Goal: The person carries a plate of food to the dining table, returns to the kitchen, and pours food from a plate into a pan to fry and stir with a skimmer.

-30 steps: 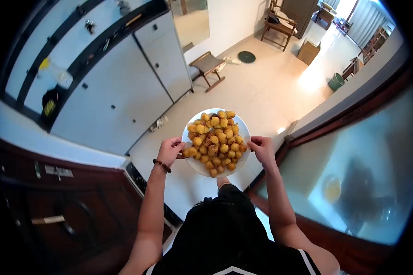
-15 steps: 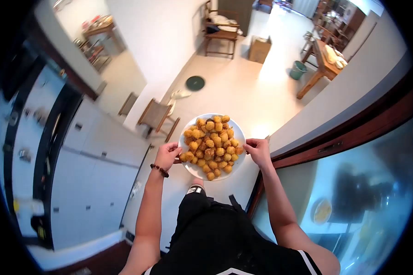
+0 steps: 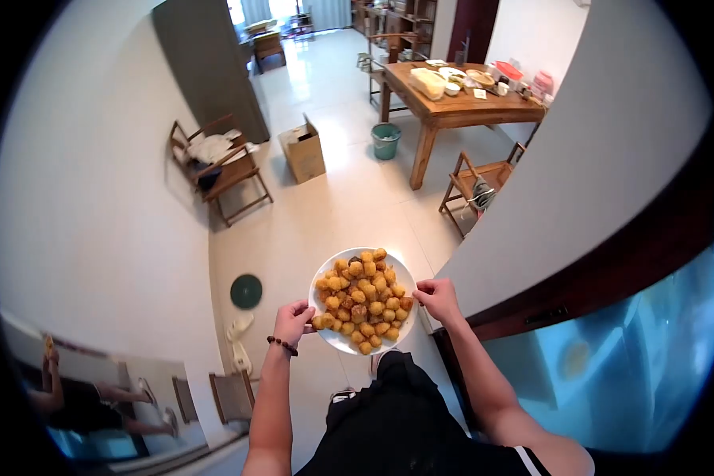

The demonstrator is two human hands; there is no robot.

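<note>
A round white plate is carried level in front of my body, heaped with golden-brown fried balls. My left hand, with a dark bead bracelet at the wrist, pinches the plate's left rim. On the opposite side, my right hand grips the right rim between thumb and fingers. The fingers under the plate are partly hidden. Several balls lie close to the rim beside my left hand.
Ahead stand a wooden table bearing dishes, a green bucket, a cardboard box and a wooden armchair. Another chair is by the right wall. A dark green disc and a small stool are at left; a glass door is at right.
I have moved forward and my view has turned right. The table and its dishes now show fully, and a mirror appears at lower left. Both hands keep hold of the plate.
</note>
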